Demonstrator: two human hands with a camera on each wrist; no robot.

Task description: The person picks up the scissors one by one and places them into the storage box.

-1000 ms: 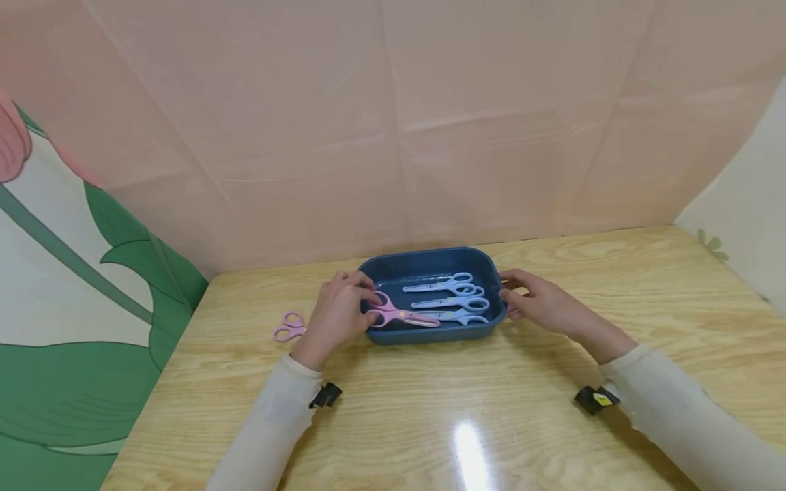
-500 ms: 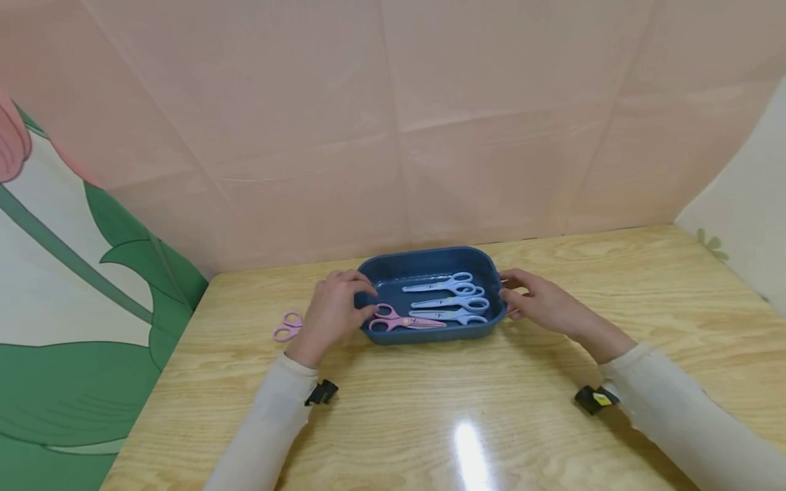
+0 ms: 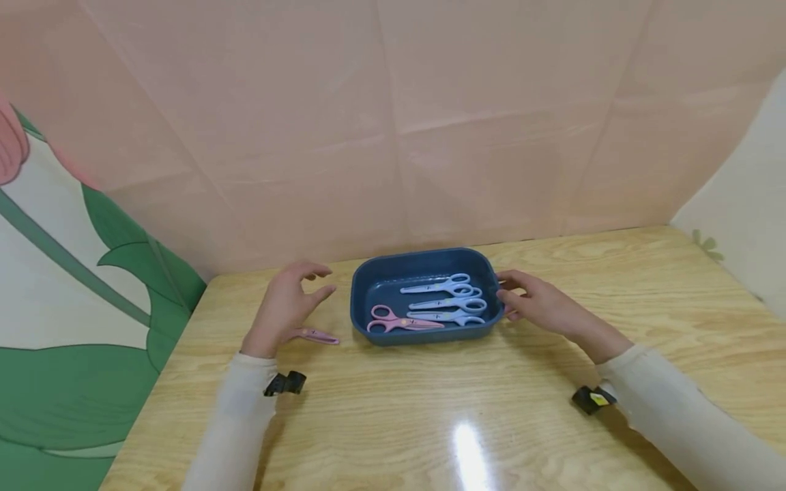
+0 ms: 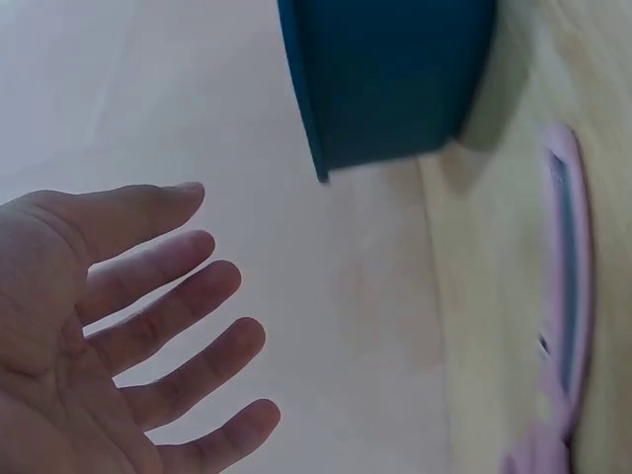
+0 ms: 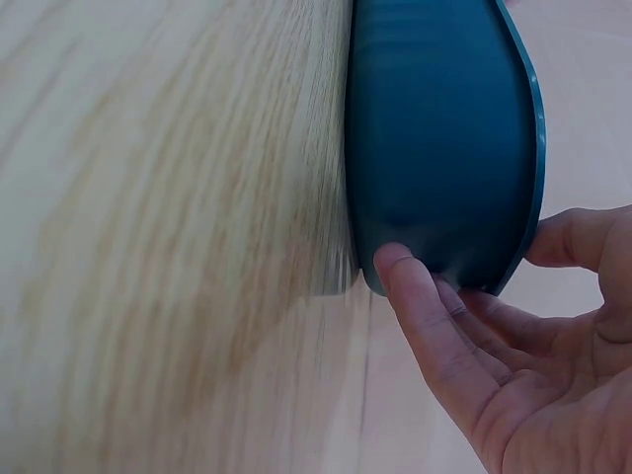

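Note:
My left hand (image 3: 282,305) hovers with parted fingers left of a dark blue plastic tray (image 3: 424,337), holding nothing. Beneath it on the table lies a pair of pink scissors (image 3: 321,336), its handles hidden by the hand in the head view; the left wrist view shows the pink blade part (image 4: 568,286). At the tray's right end, my right hand (image 3: 543,305) grips the wall, thumb by the rim and fingers against the outside (image 5: 444,346). Inside the tray, a pair of pink scissors (image 3: 402,322) lies at front left beside 3 pairs of light blue scissors (image 3: 451,303).
The wood-grain table (image 3: 393,416) meets a pink-covered wall (image 3: 393,136) just behind the tray. A wall with painted green leaves (image 3: 55,389) borders the left side, and a pale wall (image 3: 746,204) the right.
My left hand let go of the pink scissors, which now lie in the tray, and moved left out of the tray to above the other pink pair. The right hand stays at the tray.

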